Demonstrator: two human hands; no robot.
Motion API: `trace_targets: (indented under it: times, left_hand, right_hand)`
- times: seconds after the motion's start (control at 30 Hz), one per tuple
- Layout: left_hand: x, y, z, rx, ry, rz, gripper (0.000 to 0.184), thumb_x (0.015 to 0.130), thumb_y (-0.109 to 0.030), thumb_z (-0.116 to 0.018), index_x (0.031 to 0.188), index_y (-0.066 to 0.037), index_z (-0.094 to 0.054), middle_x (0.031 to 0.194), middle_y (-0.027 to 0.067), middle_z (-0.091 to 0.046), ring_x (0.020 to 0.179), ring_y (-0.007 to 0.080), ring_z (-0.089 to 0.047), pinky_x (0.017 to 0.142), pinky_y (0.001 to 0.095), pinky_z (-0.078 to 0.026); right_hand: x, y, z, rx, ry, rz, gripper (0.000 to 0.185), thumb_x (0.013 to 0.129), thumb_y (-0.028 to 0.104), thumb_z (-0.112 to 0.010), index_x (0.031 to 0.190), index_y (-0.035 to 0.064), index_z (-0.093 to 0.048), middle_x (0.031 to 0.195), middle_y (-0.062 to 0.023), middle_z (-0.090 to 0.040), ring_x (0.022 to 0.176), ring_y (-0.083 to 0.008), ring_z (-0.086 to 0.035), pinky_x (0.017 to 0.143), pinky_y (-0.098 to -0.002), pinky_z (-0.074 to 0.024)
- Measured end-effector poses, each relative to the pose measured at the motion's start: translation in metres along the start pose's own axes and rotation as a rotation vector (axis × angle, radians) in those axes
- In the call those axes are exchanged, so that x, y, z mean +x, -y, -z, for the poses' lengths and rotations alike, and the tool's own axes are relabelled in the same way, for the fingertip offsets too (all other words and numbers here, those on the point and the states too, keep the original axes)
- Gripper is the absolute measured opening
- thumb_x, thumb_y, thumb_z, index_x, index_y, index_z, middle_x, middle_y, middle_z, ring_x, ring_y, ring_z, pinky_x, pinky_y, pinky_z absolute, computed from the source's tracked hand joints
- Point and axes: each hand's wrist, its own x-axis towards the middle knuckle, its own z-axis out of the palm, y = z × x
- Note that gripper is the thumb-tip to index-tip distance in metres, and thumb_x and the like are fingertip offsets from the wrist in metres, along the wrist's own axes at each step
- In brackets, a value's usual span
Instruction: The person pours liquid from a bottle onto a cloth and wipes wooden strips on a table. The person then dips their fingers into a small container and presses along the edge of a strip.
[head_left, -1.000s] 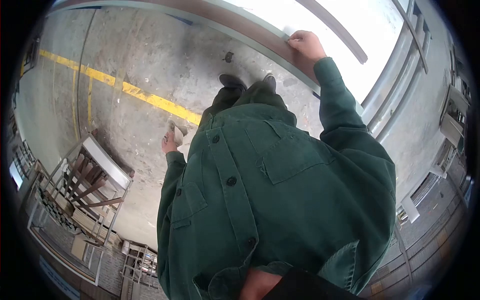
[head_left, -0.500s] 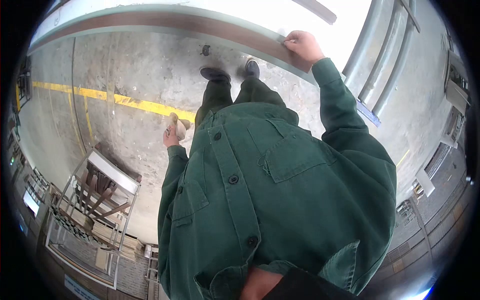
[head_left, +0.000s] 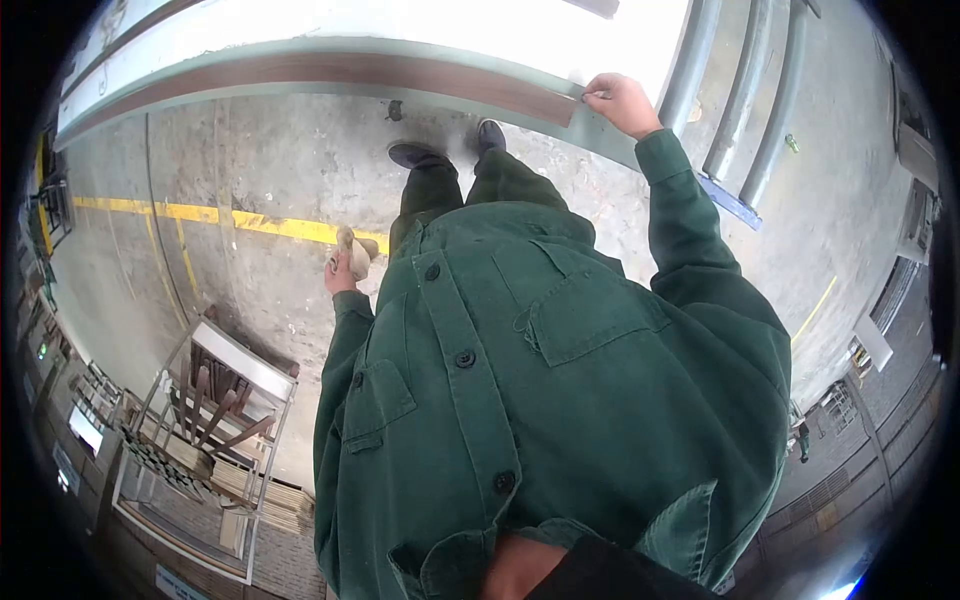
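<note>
My right hand is at the front edge of a white-topped table, just past the right end of a long brown strip. Thumb and fingers are pinched together; anything between them is too small to make out. The strip runs along the table's pale green edge. Low at my left side, my left hand is closed around a crumpled beige, cloth-like bundle.
Grey metal rollers with a blue end bar adjoin the table on the right. Behind me to the left stands a metal rack holding brown and pale strips. A yellow line crosses the concrete floor.
My right hand has moved right along the table edge, from on the brown strip to just beyond its end. The left hand keeps hold of the beige bundle. The whole view has shifted slightly.
</note>
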Motion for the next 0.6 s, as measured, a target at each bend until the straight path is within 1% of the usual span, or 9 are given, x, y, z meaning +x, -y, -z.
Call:
trace_targets:
  times: [0.13,0.2,0.3,0.4,0.53,0.6]
  left_hand:
    - [-0.005,-0.004,-0.011,-0.014,-0.011,-0.02,0.032,0.079,-0.009,-0.067,0.106,0.005,-0.057,0.1,0.0119,-0.061,0.088,0.0194,-0.059,0.076,0.0307,-0.049]
    - [-0.003,-0.001,-0.013,-0.044,0.028,-0.03,0.032,0.079,-0.009,-0.068,0.105,0.006,-0.057,0.099,0.0116,-0.061,0.088,0.0189,-0.059,0.076,0.0303,-0.049]
    - [-0.004,-0.001,-0.017,-0.066,0.045,-0.033,0.032,0.078,-0.01,-0.069,0.104,0.005,-0.057,0.098,0.0109,-0.061,0.086,0.0182,-0.059,0.075,0.0299,-0.049]
    - [-0.004,0.0,-0.016,-0.08,0.051,-0.038,0.032,0.078,-0.011,-0.069,0.103,0.005,-0.057,0.098,0.0105,-0.061,0.086,0.0177,-0.059,0.075,0.0298,-0.049]
    - [-0.014,0.004,-0.015,-0.096,-0.002,-0.059,0.033,0.077,-0.012,-0.07,0.103,0.005,-0.057,0.096,0.0101,-0.061,0.086,0.0174,-0.059,0.074,0.0296,-0.049]
    - [-0.012,0.013,-0.011,-0.1,0.008,-0.052,0.035,0.077,-0.014,-0.07,0.103,0.004,-0.057,0.095,0.0097,-0.061,0.085,0.0172,-0.058,0.073,0.0295,-0.049]
  right_hand:
    - [-0.009,-0.002,0.008,0.171,-0.017,-0.074,0.017,0.076,0.016,-0.064,0.084,0.0016,-0.066,0.077,-0.0097,-0.065,0.071,-0.0163,-0.062,0.067,-0.0282,-0.0492]
    - [-0.008,0.005,0.006,0.219,-0.003,-0.081,0.016,0.077,0.016,-0.065,0.084,0.0014,-0.065,0.077,-0.0091,-0.065,0.07,-0.0151,-0.061,0.067,-0.0268,-0.0488]
    - [-0.003,0.006,-0.002,0.308,0.042,-0.071,0.016,0.076,0.016,-0.064,0.084,0.002,-0.065,0.078,-0.0082,-0.064,0.07,-0.0156,-0.06,0.068,-0.0274,-0.0485]
    - [0.002,0.001,-0.008,0.244,0.043,-0.016,0.016,0.076,0.016,-0.064,0.085,0.0028,-0.065,0.079,-0.0076,-0.064,0.073,-0.0156,-0.059,0.07,-0.0282,-0.0483]
    - [0.005,-0.001,-0.009,0.242,0.072,-0.023,0.015,0.075,0.016,-0.064,0.084,0.0033,-0.066,0.079,-0.0075,-0.064,0.075,-0.0156,-0.059,0.072,-0.0289,-0.0477]
    - [0.008,0.0,-0.008,0.221,0.084,-0.019,0.015,0.074,0.016,-0.064,0.083,0.0031,-0.065,0.079,-0.0076,-0.064,0.074,-0.0157,-0.06,0.072,-0.0288,-0.0476]
